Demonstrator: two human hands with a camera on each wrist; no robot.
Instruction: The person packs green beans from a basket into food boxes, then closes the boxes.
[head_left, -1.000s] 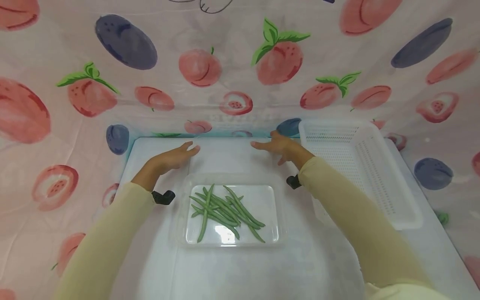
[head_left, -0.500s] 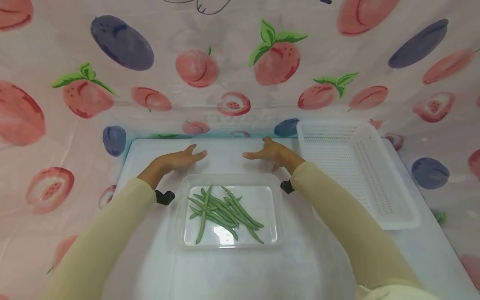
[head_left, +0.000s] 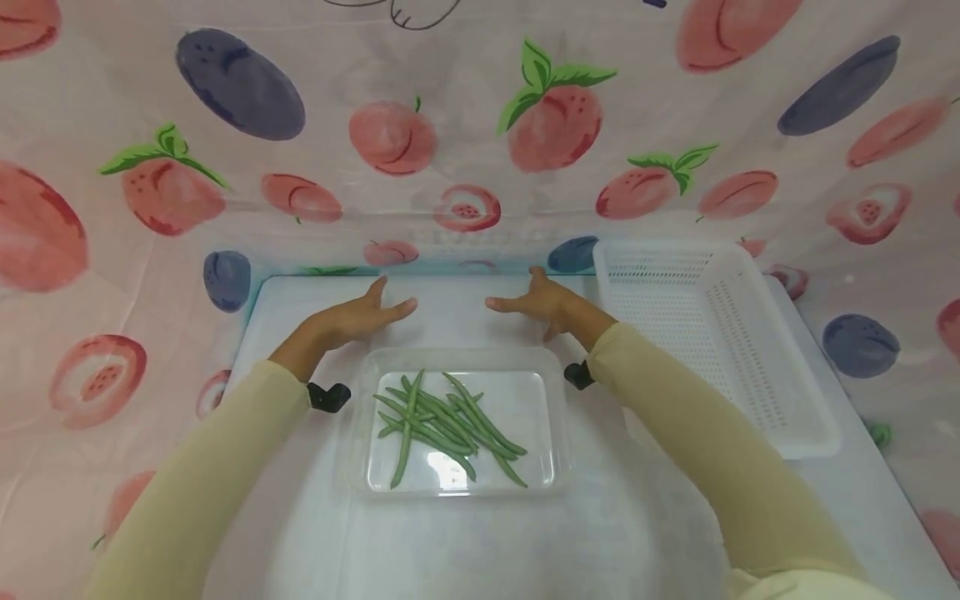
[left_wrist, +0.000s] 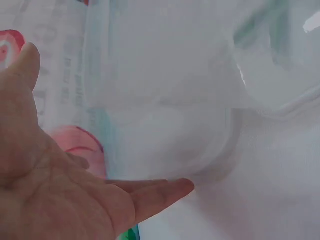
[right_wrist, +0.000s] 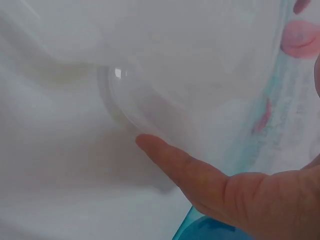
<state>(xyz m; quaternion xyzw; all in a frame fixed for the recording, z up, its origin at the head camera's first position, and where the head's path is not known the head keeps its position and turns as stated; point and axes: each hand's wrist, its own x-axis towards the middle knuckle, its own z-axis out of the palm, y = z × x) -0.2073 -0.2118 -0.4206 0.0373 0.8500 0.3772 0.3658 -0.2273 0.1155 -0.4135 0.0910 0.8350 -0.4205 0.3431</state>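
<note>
Beyond the far edge of the tray, I find both hands held over the table, palms turned toward each other. The left hand has its fingers straight and relaxed, thumb raised, grasping nothing; the left wrist view confirms an open palm with the thumb extended toward a curved clear rim. The right hand is likewise released, fingers straight, holding nothing; the right wrist view shows the thumb stretched out just beside the same kind of clear curved rim. That transparent object between the hands is faint in the head view, and I cannot tell from any view whether either hand touches it.

The tray is clear plastic, rectangular, set at the middle of the table, just on the near side of both hands. The beans lie inside it in a loose crossed pile, toward its left and centre, all flat on the bottom.

A white perforated basket stands at the right of the table, near the right forearm. Both arms wear pale yellow sleeves, each with a black fitting at the wrist. A fruit-print cloth hangs behind and around the table.
</note>
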